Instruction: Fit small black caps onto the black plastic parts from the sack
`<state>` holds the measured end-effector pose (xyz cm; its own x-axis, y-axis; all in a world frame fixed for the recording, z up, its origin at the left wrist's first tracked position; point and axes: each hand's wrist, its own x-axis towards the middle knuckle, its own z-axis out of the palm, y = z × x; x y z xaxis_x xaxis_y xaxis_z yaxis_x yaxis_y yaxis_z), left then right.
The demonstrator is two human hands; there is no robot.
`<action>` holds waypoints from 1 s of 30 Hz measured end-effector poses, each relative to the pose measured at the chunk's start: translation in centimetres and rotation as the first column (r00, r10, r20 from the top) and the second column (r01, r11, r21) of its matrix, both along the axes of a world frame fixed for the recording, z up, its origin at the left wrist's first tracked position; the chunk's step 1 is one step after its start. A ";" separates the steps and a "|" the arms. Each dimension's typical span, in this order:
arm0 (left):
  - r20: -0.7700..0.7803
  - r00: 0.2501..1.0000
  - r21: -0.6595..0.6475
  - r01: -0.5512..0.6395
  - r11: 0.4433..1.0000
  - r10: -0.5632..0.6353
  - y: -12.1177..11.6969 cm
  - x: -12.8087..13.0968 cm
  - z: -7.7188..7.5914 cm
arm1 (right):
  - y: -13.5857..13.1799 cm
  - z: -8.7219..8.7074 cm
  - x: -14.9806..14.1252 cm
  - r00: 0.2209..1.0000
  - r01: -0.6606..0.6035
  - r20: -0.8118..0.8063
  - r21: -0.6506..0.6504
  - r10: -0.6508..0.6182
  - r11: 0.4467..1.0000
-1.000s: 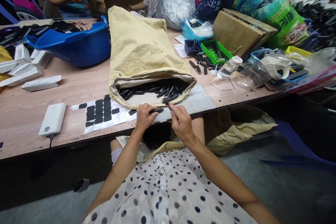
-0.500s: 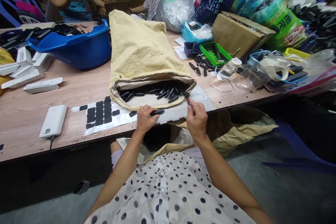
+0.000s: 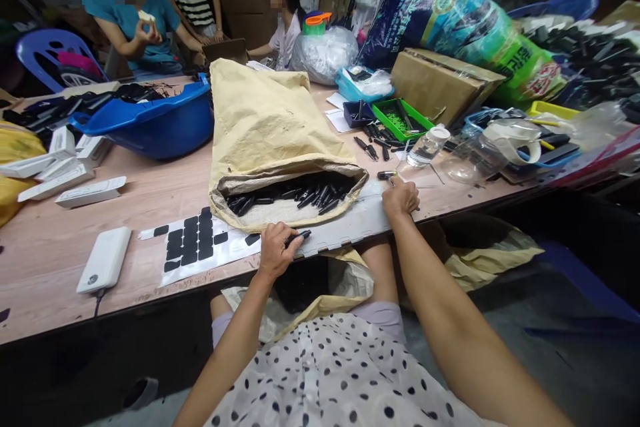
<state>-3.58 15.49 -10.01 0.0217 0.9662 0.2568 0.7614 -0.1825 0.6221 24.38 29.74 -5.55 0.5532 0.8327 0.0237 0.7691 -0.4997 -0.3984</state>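
Note:
My left hand (image 3: 275, 248) is closed around a slim black pen-like casing (image 3: 299, 237) at the table's front edge. Its tip points right, out past the fingers. Farther right, my right hand (image 3: 401, 199) is curled over the table, with its fingertips at a small black cylindrical piece with a shiny end (image 3: 387, 175); its exact kind is unclear. Between and beyond the hands lies a yellow woven sack (image 3: 270, 117), its mouth facing me. Several black casings (image 3: 320, 197) lie inside. A grey board (image 3: 345, 227) rests under the sack's mouth.
A sheet of black stickers (image 3: 190, 240) and a white power bank (image 3: 105, 260) lie left. Behind are a blue basin (image 3: 150, 127), a green tray (image 3: 400, 120) and a clear bottle (image 3: 427, 147). Another open sack (image 3: 350, 280) is below the edge. Other people stand across the table.
My right hand has moved right, from the sack's mouth to the table beside it, and the dark round-ended thing at its fingertips no longer shows there. My left hand still holds the casing.

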 end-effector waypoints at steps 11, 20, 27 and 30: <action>-0.109 0.975 0.123 0.208 0.970 -0.195 -2.4 0.6 1.1 | 0.5 -2.4 -0.5 0.988 -0.067 0.142 0.093 0.054 0.993; -0.168 0.958 0.196 0.263 0.945 -0.232 -3.5 0.8 0.0 | 0.3 -2.1 -0.7 0.989 -0.070 0.131 0.051 0.063 0.996; -0.173 0.965 0.264 0.237 0.935 -0.196 -3.5 1.3 0.3 | 0.1 -1.6 -1.0 0.990 -0.063 0.125 0.048 0.057 0.997; -0.175 0.966 0.261 0.232 0.937 -0.191 -3.5 1.4 0.3 | 0.2 -1.9 -0.9 0.991 -0.066 0.121 0.054 0.059 0.996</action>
